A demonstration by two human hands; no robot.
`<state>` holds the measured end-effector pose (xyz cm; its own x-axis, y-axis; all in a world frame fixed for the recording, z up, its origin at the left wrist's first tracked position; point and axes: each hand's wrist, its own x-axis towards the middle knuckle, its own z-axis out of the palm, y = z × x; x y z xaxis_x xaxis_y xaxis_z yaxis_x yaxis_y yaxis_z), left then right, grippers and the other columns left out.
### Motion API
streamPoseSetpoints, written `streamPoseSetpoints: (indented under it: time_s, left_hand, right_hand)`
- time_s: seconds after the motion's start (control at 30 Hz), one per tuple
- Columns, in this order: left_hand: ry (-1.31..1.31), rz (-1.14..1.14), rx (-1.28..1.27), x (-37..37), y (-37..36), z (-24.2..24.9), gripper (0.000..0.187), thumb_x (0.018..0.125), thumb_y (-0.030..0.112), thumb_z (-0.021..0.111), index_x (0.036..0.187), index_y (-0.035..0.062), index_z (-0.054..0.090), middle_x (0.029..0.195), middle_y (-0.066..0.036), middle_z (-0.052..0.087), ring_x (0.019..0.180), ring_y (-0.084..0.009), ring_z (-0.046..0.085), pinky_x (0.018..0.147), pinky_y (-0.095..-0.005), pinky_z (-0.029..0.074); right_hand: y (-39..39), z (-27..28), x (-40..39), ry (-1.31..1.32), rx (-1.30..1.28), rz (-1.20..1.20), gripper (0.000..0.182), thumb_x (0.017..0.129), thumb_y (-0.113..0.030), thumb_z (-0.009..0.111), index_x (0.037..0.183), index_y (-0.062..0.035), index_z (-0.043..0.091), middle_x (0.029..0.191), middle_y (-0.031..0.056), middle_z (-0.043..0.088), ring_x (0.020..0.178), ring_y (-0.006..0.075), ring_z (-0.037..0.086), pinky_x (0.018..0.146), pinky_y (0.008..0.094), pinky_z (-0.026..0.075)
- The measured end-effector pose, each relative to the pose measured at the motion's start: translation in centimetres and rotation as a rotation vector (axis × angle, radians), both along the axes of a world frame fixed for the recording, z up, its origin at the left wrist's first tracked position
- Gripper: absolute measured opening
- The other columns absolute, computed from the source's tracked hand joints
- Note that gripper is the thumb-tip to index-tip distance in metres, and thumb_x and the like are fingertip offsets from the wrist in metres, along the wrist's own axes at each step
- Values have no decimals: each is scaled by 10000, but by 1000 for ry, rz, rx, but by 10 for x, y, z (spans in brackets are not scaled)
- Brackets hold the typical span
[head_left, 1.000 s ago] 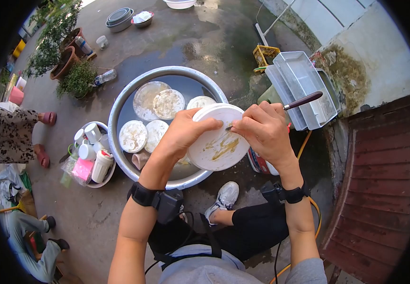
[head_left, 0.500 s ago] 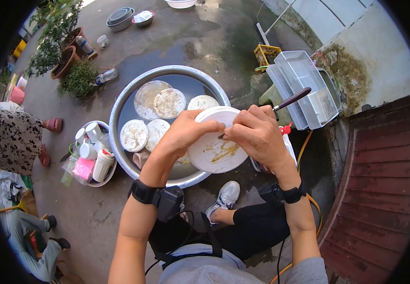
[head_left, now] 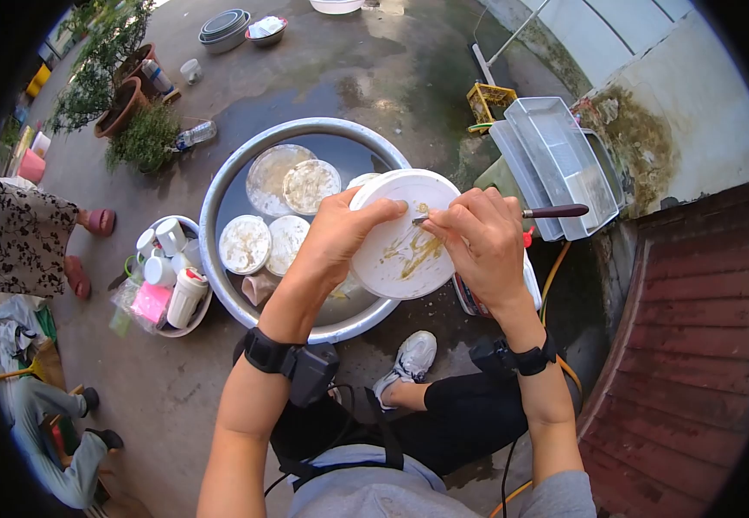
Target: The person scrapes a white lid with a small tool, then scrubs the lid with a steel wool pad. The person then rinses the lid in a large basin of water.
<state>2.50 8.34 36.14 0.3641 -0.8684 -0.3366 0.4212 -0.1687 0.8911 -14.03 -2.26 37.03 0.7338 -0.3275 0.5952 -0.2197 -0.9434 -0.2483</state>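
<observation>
My left hand (head_left: 346, 229) grips a round white plastic lid (head_left: 409, 272) by its left side, thumb on the upper face. Yellow-brown residue streaks that face, which is tilted toward me. In my right hand (head_left: 482, 237) is a slim metal utensil with a dark handle (head_left: 556, 211). The handle points right, and the small metal tip meets the lid near my left thumb. Below the lid stands a large metal basin (head_left: 210, 203) of water. Several stained round lids (head_left: 245, 244) lie in it, along with a pinkish cloth (head_left: 258, 288).
Left of the basin is a bowl holding white mugs (head_left: 170, 236), a tumbler (head_left: 187, 298) and a pink item. Clear plastic bins (head_left: 552, 155) stand at right near an orange hose (head_left: 556, 268). Potted plants (head_left: 124, 112) and two other people's legs (head_left: 72, 466) appear at left.
The lid has shifted slightly up and right with both hands. The utensil has swung from a slant to nearly level, its tip now higher on the lid.
</observation>
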Motion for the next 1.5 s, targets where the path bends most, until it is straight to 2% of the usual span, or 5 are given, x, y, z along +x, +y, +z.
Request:
streamPoseSetpoints:
  time_s: [0.13,0.33,1.17,1.33,1.5]
  left_hand:
    - [-8,8,4,1,0,1,416,811,208,718,1124,-52,632,1010,-166,689,874,-225,702,769,-330,576]
    - [21,32,4,-1,1,5,417,813,209,721,1125,-50,624,1007,-162,687,876,-227,701,771,-330,575]
    - [86,204,-94,-3,-2,-2,346,837,154,716,1117,-36,645,1002,-131,697,872,-172,683,770,-304,559]
    - [129,290,-125,-3,0,5,359,849,155,710,1139,-41,631,1029,-136,689,899,-183,682,805,-307,555]
    - [137,264,-125,-7,0,9,379,853,167,708,1154,-46,620,1041,-143,684,909,-188,681,805,-306,556]
  right_hand:
    - [6,1,4,7,-5,113,143,755,-211,787,801,-154,664,753,-31,575,752,170,549,679,339,352]
    - [6,-1,6,-40,-17,-36,129,760,-212,779,812,-159,673,759,-31,577,756,171,552,675,341,354]
    - [20,0,12,7,-25,76,126,755,-208,768,838,-161,687,773,-30,574,769,172,550,682,344,357]
    - [14,0,12,-100,27,-106,134,764,-199,781,837,-156,677,781,-24,584,753,183,548,675,348,353]
    - [15,2,13,-107,28,-106,145,752,-186,791,831,-154,674,773,-23,585,742,185,547,668,344,348]
